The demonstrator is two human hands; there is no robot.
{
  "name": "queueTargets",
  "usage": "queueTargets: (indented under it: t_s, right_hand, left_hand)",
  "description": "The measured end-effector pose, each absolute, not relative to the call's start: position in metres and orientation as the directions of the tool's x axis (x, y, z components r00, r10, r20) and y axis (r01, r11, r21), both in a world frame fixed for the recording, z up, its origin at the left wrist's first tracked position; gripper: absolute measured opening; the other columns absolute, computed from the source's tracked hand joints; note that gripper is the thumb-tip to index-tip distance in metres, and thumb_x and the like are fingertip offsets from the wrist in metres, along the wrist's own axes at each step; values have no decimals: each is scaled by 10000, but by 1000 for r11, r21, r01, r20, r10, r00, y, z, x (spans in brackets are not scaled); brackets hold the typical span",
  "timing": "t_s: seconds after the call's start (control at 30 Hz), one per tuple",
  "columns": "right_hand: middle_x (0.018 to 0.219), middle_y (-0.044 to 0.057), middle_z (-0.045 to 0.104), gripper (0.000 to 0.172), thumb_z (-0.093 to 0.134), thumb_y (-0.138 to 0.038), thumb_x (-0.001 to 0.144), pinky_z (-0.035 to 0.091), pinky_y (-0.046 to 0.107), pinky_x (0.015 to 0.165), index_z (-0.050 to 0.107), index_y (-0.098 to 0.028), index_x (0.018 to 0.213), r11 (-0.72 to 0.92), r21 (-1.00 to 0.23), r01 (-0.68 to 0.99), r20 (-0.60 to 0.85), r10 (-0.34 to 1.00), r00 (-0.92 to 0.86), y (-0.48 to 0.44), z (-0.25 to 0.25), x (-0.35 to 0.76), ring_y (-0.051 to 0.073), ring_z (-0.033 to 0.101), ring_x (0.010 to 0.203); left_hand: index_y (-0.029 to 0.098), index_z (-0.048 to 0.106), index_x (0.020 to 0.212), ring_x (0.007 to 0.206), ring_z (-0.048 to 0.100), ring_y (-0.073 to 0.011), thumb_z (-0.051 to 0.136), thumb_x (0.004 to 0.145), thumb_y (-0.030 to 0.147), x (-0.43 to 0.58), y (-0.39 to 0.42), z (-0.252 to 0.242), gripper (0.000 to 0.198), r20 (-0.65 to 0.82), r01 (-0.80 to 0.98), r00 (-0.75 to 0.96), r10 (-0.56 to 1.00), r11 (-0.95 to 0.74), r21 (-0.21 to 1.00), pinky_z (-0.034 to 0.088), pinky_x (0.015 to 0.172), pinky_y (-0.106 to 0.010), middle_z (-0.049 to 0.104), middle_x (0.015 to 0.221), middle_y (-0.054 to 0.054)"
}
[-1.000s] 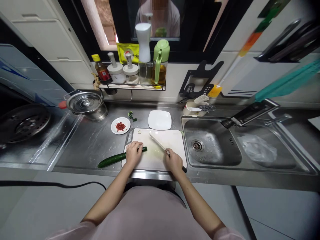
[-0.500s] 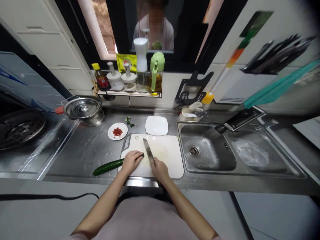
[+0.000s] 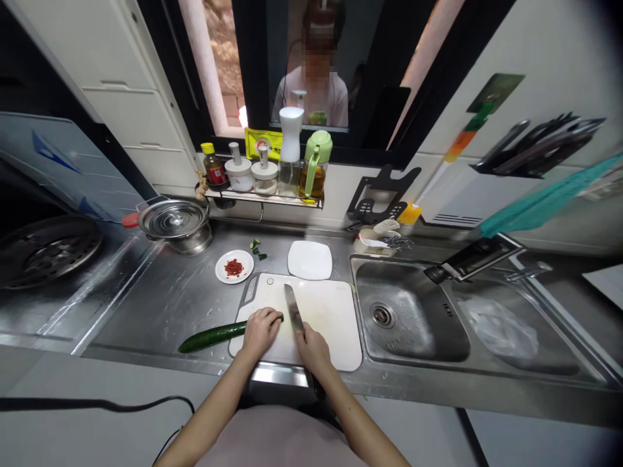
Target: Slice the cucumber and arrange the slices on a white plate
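Note:
A long dark green cucumber (image 3: 211, 336) lies across the left edge of the white cutting board (image 3: 335, 324), its left end out over the steel counter. My left hand (image 3: 261, 331) is closed over its right part, with a short tip showing past the fingers. In my right hand (image 3: 311, 347) is a kitchen knife (image 3: 293, 308), its blade pointing away from me just right of that tip, apart from it. A small round slice (image 3: 270, 281) rests near the board's far left corner.
Behind the board are a plate of chopped red pieces (image 3: 234, 267), green scraps (image 3: 257, 249) and a white square plate (image 3: 310, 259). The sink (image 3: 409, 324) is on the right, a lidded steel pot (image 3: 176, 224) on the left. A seasoning shelf (image 3: 265, 196) hangs above.
The camera view has tilted up, so everything sits lower in the picture. Both hands keep their holds on the cucumber and the knife, with little visible movement.

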State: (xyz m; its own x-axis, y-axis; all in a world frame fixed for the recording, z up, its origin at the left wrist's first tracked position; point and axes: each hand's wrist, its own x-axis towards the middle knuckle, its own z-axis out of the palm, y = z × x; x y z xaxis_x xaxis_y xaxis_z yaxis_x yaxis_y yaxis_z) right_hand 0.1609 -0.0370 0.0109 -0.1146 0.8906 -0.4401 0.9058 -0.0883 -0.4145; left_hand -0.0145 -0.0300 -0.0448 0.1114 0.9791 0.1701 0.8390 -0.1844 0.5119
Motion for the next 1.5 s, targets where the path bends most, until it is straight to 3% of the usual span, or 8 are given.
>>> queueTargets:
  t_s: [0.53,1.03,1.5]
  right_hand:
    - [1045,125,705,355,314,-249,978,390,281,738,480,-159,1279,-53,-382,923,-465,874,-142,-45,20,148,230,652,952]
    - [1016,131,697,337,325,-231,966,396,289,742,483,-149,1252,-56,-422,905,-474,865,-167,-56,16,140,231,647,938]
    - [981,153,696,303,337,-178,948,402,296,712,498,-126,1200,-50,-366,929,-547,819,-171,-73,26,141,243,659,916]
  left_hand:
    - [270,721,1017,921,605,-195,492,941,320,-20,-29,-54,246,200,862,114,973,-197,467,442,806,-335,693,997,-51]
    - [258,717,987,943,601,-201,470,951,345,-22,-29,-57,264,198,853,137,971,-217,474,444,842,-332,703,1012,-45]
    - [261,714,1002,942,596,-204,452,956,348,-21,-29,-56,280,207,857,142,968,-225,465,440,838,-334,695,1006,-55]
